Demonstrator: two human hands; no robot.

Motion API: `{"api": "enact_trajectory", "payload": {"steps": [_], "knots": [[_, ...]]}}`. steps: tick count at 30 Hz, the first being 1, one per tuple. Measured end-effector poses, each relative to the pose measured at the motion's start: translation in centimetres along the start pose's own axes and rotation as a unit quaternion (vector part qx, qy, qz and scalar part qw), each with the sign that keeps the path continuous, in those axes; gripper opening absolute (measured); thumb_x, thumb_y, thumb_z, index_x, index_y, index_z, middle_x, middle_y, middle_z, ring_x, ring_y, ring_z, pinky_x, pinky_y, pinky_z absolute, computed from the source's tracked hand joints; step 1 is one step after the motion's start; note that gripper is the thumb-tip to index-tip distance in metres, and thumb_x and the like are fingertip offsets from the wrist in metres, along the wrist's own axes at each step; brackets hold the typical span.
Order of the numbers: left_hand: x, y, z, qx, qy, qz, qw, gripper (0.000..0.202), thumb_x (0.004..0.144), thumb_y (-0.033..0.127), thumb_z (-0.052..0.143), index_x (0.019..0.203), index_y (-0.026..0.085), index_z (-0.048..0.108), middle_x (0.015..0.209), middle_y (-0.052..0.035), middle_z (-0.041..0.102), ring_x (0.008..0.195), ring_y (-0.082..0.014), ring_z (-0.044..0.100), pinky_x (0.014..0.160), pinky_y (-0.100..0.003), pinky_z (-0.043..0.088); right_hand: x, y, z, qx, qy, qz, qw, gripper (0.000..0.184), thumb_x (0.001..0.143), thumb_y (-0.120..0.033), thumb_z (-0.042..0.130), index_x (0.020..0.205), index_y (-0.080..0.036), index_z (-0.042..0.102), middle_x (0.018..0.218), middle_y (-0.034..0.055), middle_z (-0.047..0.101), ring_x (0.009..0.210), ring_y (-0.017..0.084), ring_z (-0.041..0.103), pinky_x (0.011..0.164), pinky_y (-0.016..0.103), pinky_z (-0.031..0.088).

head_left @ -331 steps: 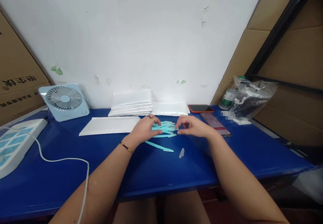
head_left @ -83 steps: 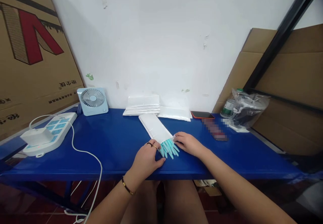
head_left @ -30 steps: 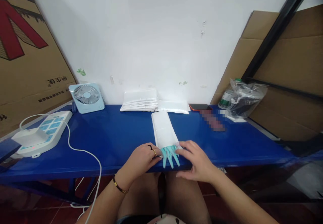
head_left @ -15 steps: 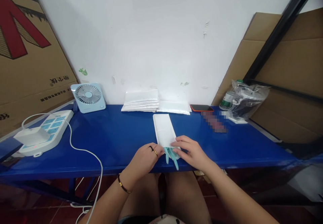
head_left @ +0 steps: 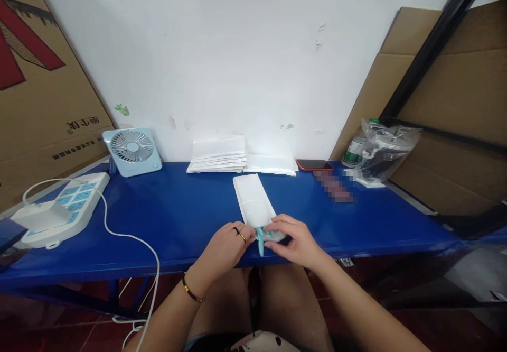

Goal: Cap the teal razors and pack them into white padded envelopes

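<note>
Left hand: (head_left: 229, 241) fingertips pinched on the left side of the envelope mouth.
Right hand: (head_left: 295, 240) fingers bent over the mouth's right side, thumb at its near edge; grasping the lip, by appearance.
White envelope: (head_left: 254, 200) flat on the blue table (head_left: 178, 204), mouth between both sets of fingertips, body running beyond them toward the wall.
Blue strip: (head_left: 260, 247) one end projects from the mouth between the fingertips, toward the person; more blue shows just beside the right fingers.
Filling: judged mostly done; the projecting end remains outside and the mouth unsealed.
Other envelopes: (head_left: 217, 154) stacked well beyond the fingers, contents undetermined.
Not verifiable: strip count inside; left thumb's contact, obscured; forearms cut off by the frame.
</note>
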State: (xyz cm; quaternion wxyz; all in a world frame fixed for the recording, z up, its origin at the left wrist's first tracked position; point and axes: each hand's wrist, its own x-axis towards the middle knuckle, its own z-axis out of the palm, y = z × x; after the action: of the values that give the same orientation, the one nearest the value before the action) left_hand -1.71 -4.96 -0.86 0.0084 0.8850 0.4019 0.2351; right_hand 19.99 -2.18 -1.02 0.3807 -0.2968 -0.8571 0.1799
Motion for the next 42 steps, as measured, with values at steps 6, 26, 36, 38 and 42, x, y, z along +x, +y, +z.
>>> {"api": "enact_trajectory", "payload": {"steps": [6,26,36,38,42], "knots": [[0.0,-0.2,0.3,0.001,-0.023,-0.003,1.000,0.016,0.094,0.021,0.036,0.087,0.018,0.051,0.082,-0.0030,0.059,0.078,-0.0153,0.055,0.073,-0.029,0.047,0.4,-1.3,0.4,-0.060,-0.008,-0.046,0.997,0.019,0.073,-0.037,0.070,0.087,-0.023,0.068,0.090,0.0059,0.063,0.083,0.019,0.056,0.073,0.035,0.043],[-0.6,-0.2,0.0,0.014,0.022,0.018,0.999,0.020,0.094,0.022,0.034,0.094,0.018,0.054,0.083,-0.0040,0.061,0.082,-0.0143,0.057,0.076,-0.028,0.048,0.3,0.8,-2.0,0.012,-0.040,0.059,0.997,0.032,0.071,-0.025,0.070,0.102,-0.025,0.065,0.108,0.0061,0.057,0.101,0.021,0.054,0.084,0.034,0.046],[-0.8,0.2,-0.2,0.024,0.018,0.045,0.999,0.015,0.092,0.018,0.039,0.091,0.019,0.053,0.094,-0.0048,0.061,0.087,-0.0149,0.057,0.078,-0.030,0.047,1.9,1.8,-0.2,-0.049,-0.026,0.096,0.994,0.025,0.072,-0.018,0.065,0.097,-0.022,0.063,0.090,0.0029,0.058,0.069,0.014,0.054,0.067,0.027,0.045],[-1.0,0.2,-0.4,0.020,0.049,0.021,0.998,0.014,0.091,0.018,0.039,0.089,0.019,0.053,0.103,-0.0063,0.059,0.094,-0.0161,0.056,0.083,-0.032,0.046,1.2,1.4,-1.2,-0.008,-0.058,0.059,0.997,0.038,0.065,-0.029,0.075,0.100,-0.023,0.062,0.101,0.0049,0.057,0.086,0.019,0.056,0.077,0.029,0.045],[-1.3,0.2,-0.3,-0.047,0.059,-0.053,0.996,0.016,0.092,0.020,0.036,0.092,0.020,0.051,0.099,-0.0056,0.061,0.092,-0.0167,0.056,0.082,-0.033,0.045,-0.2,1.0,-2.2,0.039,-0.105,0.033,0.993,0.023,0.070,-0.039,0.071,0.085,-0.022,0.065,0.102,0.0053,0.059,0.097,0.020,0.055,0.082,0.029,0.043]]}}
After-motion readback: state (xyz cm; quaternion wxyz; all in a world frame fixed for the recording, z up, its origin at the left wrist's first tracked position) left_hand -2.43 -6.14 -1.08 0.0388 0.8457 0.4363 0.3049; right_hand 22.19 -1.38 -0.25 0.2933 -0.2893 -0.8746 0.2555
